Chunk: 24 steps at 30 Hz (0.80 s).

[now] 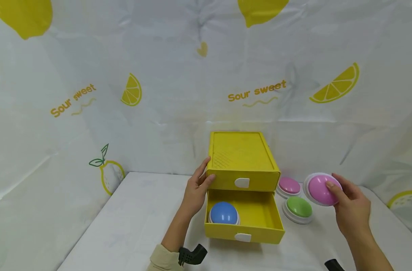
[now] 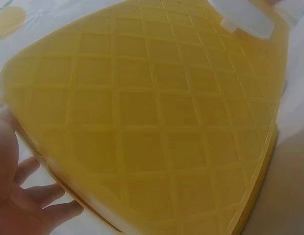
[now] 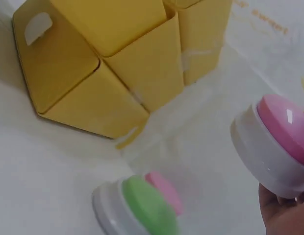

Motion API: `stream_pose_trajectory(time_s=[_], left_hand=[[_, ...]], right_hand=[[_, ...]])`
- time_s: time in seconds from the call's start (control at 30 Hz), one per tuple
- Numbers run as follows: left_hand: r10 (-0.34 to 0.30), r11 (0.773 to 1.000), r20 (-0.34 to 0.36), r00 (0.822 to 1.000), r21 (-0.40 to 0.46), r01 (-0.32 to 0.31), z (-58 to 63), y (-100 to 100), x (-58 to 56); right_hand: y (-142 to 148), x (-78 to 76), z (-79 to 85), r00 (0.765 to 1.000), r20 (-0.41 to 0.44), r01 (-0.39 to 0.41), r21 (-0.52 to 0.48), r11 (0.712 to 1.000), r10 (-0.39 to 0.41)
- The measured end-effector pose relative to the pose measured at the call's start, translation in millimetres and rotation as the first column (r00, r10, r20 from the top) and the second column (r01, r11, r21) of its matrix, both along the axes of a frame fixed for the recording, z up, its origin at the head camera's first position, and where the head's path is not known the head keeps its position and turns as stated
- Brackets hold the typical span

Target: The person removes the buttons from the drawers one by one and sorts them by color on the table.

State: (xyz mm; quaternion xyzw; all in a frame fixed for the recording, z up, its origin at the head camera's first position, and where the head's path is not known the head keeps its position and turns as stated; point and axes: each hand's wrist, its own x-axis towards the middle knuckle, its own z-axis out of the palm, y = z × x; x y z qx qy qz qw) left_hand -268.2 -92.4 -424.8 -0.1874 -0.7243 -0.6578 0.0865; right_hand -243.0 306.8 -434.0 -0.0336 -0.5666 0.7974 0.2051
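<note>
My left hand [image 1: 195, 190] grips the front left corner of a yellow two-drawer box [image 1: 243, 150], thumb on the front and fingers along the side. The left wrist view shows these fingers [image 2: 63, 211] beside a diamond-patterned yellow face. The lower drawer [image 1: 260, 210] is pulled out and holds a blue dome-topped button [image 1: 224, 213] at its left. Right of the box, my right hand [image 1: 354, 205] holds a pink dome-topped button [image 1: 322, 189] with a white base above the table, thumb on the dome. The right wrist view shows that pink button [image 3: 269, 147] close up.
A green button [image 1: 299, 207] and another pink button [image 1: 289, 186] lie on the white table [image 1: 131, 218] right of the box. Behind stands a lemon-print sheet [image 1: 178, 113]. Both drawer fronts have white tabs [image 1: 242, 183].
</note>
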Motion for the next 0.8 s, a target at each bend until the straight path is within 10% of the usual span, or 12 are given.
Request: stream_pose_trajectory(time_s=[0.2, 0.53, 0.8], left_hand=[[-0.009, 1.000, -0.013, 1.000, 0.000, 0.009, -0.5, -0.1, -0.8], [0.000, 1.000, -0.022, 1.000, -0.016, -0.001, -0.3, 1.6, -0.8], [0.017, 1.000, -0.020, 1.000, -0.015, -0.017, -0.8, 0.9, 1.5]], right_hand=[[15.6, -14.3, -26.8, 0.950, 0.256, 0.218, -0.132, 0.967, -0.179], [30.2, -16.0, -73.0, 0.764, 0.437, 0.296, 0.416, 0.860, -0.474], [32.3, -17.4, -76.8, 0.753, 0.378, 0.198, 0.651, 0.733, -0.539]])
